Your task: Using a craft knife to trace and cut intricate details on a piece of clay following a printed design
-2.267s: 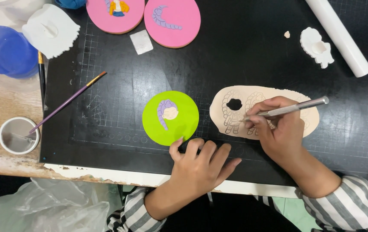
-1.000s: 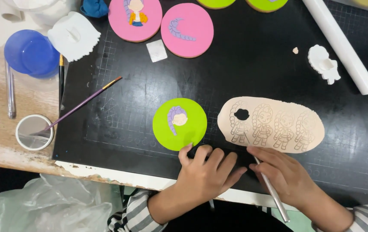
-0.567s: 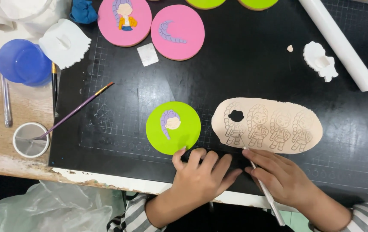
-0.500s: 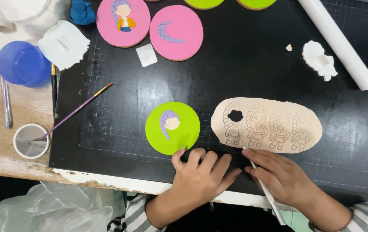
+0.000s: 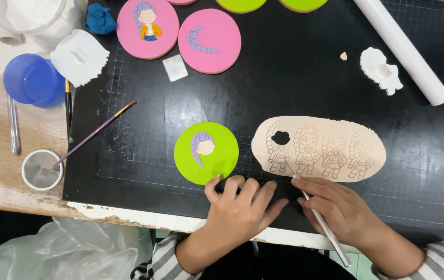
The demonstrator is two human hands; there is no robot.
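right hand (image 5: 338, 207) pinches metal tool (image 5: 321, 222); left hand (image 5: 240, 207) touches green disc (image 5: 206, 153).

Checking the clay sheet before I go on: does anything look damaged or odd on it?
Yes. The tan clay sheet has a hole where the leftmost figure's head should be; the other three outlined figures are whole. A small tan crumb lies loose on the black mat.

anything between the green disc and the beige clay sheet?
Head view: nothing. Only bare black cutting mat separates the round green disc from the beige stamped clay sheet.
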